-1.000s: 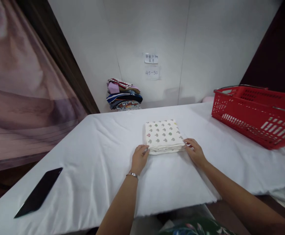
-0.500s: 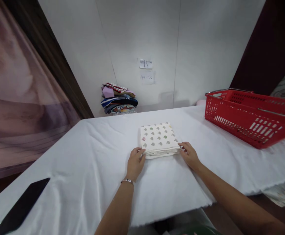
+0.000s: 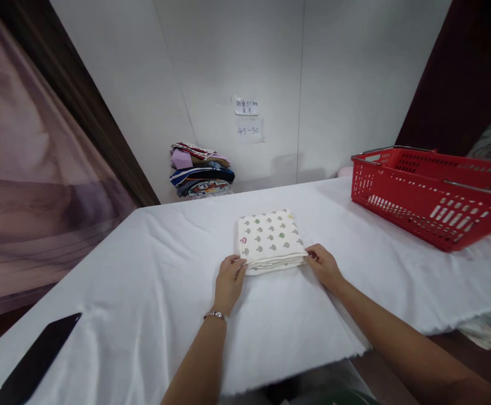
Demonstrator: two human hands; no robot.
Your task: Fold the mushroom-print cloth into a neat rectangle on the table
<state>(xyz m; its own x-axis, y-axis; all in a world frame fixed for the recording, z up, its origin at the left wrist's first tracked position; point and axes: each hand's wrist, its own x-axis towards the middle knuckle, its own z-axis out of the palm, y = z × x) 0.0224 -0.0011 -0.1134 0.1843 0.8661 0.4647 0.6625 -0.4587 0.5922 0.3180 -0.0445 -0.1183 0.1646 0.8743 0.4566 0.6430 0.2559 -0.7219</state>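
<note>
folded fabric (image 3: 269,233): matt | table cover (image 3: 173,281): smooth cloth | basket (image 3: 397,188): plastic | handles (image 3: 482,189): metal | signs (image 3: 249,131): paper

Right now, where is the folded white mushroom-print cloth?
Near the head view's centre, the folded cloth lies on the white-covered table, left hand and right hand at its near corners, and the red plastic basket farther right.

1. We have a white-draped table (image 3: 123,270) before us, creased toward the left and ragged along its near edge.
2. Near its middle we see a folded cream fabric (image 3: 271,232), printed with grey mushroom-like shapes.
3. On our right we find a red perforated basket (image 3: 414,183).
4. On our left lies a flat black device (image 3: 38,358), partly out of view.
</note>
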